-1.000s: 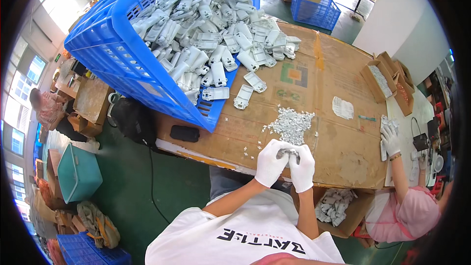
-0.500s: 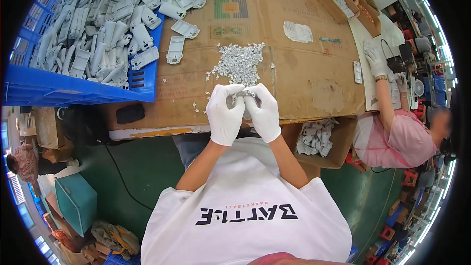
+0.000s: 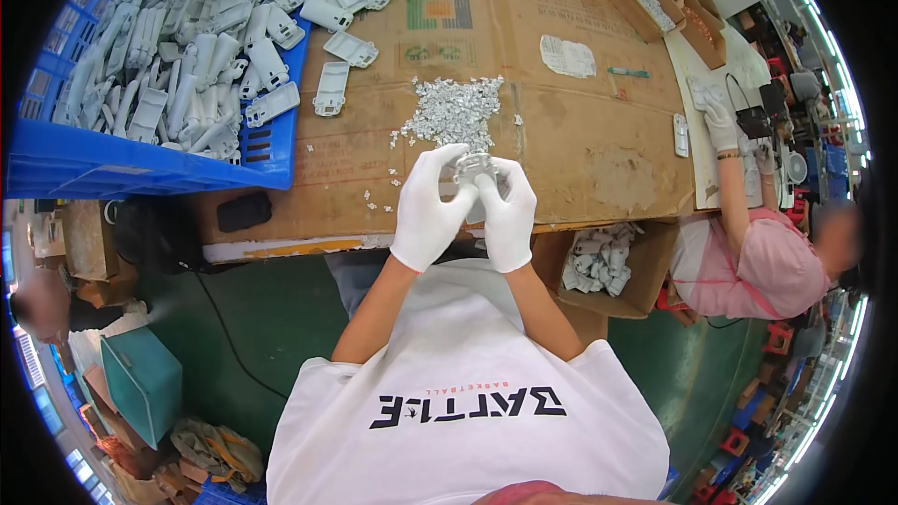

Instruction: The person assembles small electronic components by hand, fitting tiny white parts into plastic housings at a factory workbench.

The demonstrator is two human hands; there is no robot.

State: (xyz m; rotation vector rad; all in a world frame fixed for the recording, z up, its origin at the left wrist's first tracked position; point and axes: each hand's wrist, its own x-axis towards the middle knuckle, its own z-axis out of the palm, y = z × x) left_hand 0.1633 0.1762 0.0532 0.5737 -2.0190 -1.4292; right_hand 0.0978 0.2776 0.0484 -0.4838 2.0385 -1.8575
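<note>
My left hand [image 3: 428, 210] and my right hand [image 3: 508, 213], both in white knit gloves, meet at the near edge of the table. Their fingers are closed around a pale grey plastic shell [image 3: 474, 166], whose far end shows between the fingertips; the gloves hide much of the rest. Just beyond it lies a heap of tiny silvery pieces [image 3: 456, 110], with a few strays to its left. Two loose grey shells, one upper [image 3: 351, 49] and one lower [image 3: 330, 89], rest left of the heap.
A blue crate [image 3: 140, 168] piled with grey shells stands at left. Under the table's right edge is a carton [image 3: 655, 271] of similar parts. Small-part boxes [image 3: 645, 0], a paper [image 3: 567, 56] and a pen [image 3: 629, 72] lie farther off. A co-worker in pink [image 3: 748, 266] works at right.
My fingers have shifted on the shell, and its far end now shows more plainly. Both hands have moved slightly away from me. At right, the co-worker's gloved hand has moved a little.
</note>
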